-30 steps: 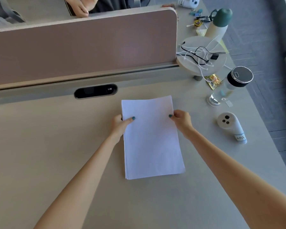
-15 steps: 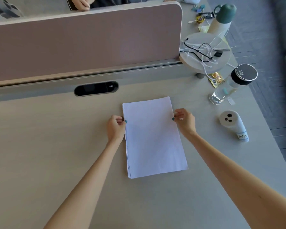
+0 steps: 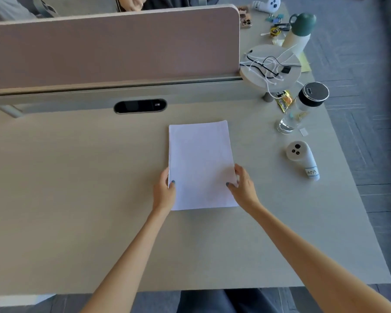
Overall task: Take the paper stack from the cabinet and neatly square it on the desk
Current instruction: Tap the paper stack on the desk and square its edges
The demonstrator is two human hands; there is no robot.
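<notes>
So I've got the paper stack point(image 3: 200, 164) lying flat on the desk point(image 3: 77, 199), about mid-desk, in front of the pink divider point(image 3: 111, 48). My left hand point(image 3: 164, 192) is on its left edge near the bottom, thumb on top of the sheets. My right hand point(image 3: 244, 188) mirrors that on the right edge, fingers loosely curled, thumb on the paper. Edges look pretty even. A white handheld gadget point(image 3: 301, 159) sits well off to the right.

Single head-worn wide-angle view, looking forward and steeply down onto desk point(image 3: 77, 199); near range, facing the divider panel point(image 3: 111, 48) behind it.
</notes>
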